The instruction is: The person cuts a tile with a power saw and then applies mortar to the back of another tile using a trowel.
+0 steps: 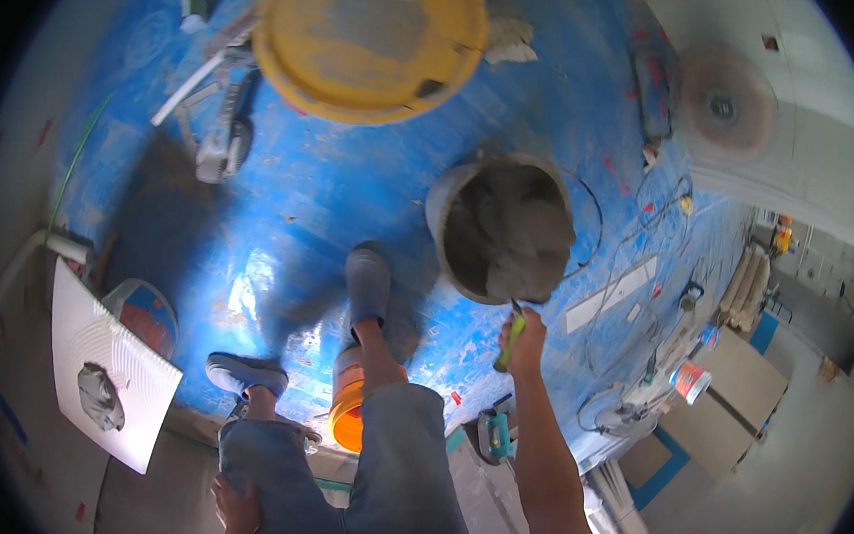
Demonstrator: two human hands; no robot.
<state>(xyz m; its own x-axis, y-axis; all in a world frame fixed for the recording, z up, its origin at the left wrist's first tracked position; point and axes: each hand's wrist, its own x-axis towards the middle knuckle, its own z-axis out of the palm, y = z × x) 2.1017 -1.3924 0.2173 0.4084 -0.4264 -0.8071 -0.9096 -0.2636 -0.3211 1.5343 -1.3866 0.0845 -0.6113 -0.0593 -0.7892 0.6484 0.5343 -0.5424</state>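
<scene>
My right hand (530,340) grips the green handle of a trowel (510,344) at the near rim of a bucket (438,213). A big mound of grey mortar (525,237) is heaped at the bucket's mouth and hides most of the trowel's blade; how much of it lies on the blade I cannot tell. My left hand (236,505) rests against my left thigh, its fingers laid along the jeans and holding nothing. To the left leans a white tile (144,355) with combed ridges and a lump of grey mortar (100,397) on it.
A round yellow tub (374,42) stands on the blue floor covering at the far side. Left of it lies a grey power tool (222,130). Between my legs is an orange bucket (345,416). A white strip (610,294) and cables lie to the right, near a paint-type pail (689,381).
</scene>
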